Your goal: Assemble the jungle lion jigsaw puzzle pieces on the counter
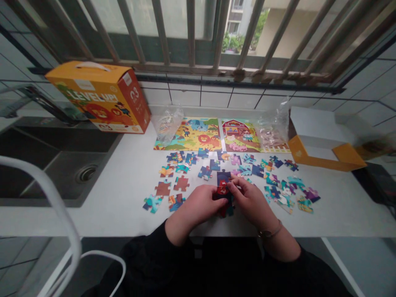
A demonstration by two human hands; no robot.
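Both my hands meet at a dark blue and red jigsaw puzzle piece [223, 178] near the counter's front. My left hand [202, 202] grips its left side, thumb across the lower part. My right hand [249, 198] pinches the right edge between thumb and fingers. Just below, another red and dark piece [225, 210] shows partly; whether it is joined to the upper one I cannot tell. Loose puzzle pieces lie around my hands: brown ones [162, 188] to the left, dark blue ones [204, 173] ahead, and a mixed cluster [287, 189] to the right.
Two picture sheets [204, 138] lie at the back, with clear plastic bags [168, 123] on them. An orange box [102, 99] stands back left beside the sink [62, 177]. An opened orange and white box [324, 144] is at the right. A white cable [62, 206] curves at lower left.
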